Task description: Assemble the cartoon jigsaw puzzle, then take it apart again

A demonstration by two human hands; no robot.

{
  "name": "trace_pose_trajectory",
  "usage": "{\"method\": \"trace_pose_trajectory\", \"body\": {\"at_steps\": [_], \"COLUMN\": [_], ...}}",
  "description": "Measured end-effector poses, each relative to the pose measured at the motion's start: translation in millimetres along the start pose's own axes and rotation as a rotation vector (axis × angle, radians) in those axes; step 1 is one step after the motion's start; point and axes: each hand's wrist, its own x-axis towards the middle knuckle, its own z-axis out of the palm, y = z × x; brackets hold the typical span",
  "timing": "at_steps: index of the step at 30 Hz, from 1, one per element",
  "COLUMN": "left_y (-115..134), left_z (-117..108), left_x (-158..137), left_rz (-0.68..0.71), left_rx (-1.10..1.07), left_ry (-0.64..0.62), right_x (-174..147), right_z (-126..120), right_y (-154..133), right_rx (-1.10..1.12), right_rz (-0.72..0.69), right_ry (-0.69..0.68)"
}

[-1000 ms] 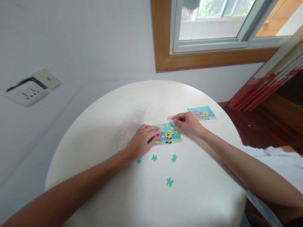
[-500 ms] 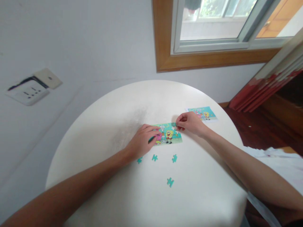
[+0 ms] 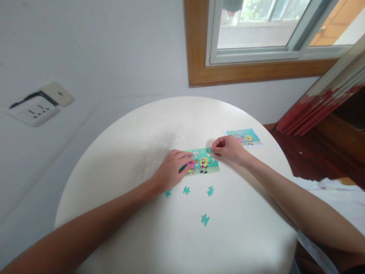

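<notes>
White tbl (image 3: 176,243): R grip (image 3: 227,147) pinched at puzzle (image 3: 203,161), hold unclear, shifted right vs earlier; L grip (image 3: 171,169) spread.

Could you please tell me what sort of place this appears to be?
It looks like a room in a home: a rounded white table stands near a wood-framed window, and a red-and-pale curtain hangs to the right.

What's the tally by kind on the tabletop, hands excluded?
Loose teal puzzle pieces: 4
Partly assembled puzzle: 1
Picture sheet: 1
Total: 6 visible; can't tell whether the right hand holds another piece.
</notes>
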Motion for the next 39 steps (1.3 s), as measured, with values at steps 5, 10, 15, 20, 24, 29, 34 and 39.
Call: {"method": "trace_pose_trajectory", "body": {"at_steps": [5, 10, 15, 20, 24, 29, 34, 39], "left_y": [0.1, 0.1, -0.3, -0.6, -0.3, -0.3, -1.2, -1.3], "left_z": [-0.6, -0.6, -0.1, 0.5, 0.3, 0.2, 0.6, 0.7], "left_x": [0.4, 0.7, 0.4, 0.4, 0.3, 0.3, 0.4, 0.8], "left_rz": [-0.001, -0.002, 0.003, 0.004, 0.002, -0.003, 0.005, 0.006], "left_rx": [0.000, -0.014, -0.010, -0.001, -0.003, 0.004, 0.006, 0.015], "left_ry": [-0.006, -0.005, -0.004, -0.006, -0.008, -0.005, -0.005, -0.011], "right_x": [-0.3, 1.9, 4.1, 4.5, 4.6, 4.6, 4.7, 5.0], "right_z": [4.0, 6.2, 5.8, 5.9, 6.5, 6.5, 6.8, 7.2], "right_y": [2.6, 5.6, 8.6, 10.1, 10.5, 10.9, 11.5, 10.2], "right_rx": [0.037, -0.003, -0.050, -0.064, -0.096, -0.135, -0.184, -0.254], "right_rz": [-0.008, -0.044, -0.069, -0.072, -0.089, -0.096, -0.100, -0.102], "right_ry": [-0.049, -0.059, -0.057, -0.052, -0.040, -0.028, -0.012, 0.007]}}
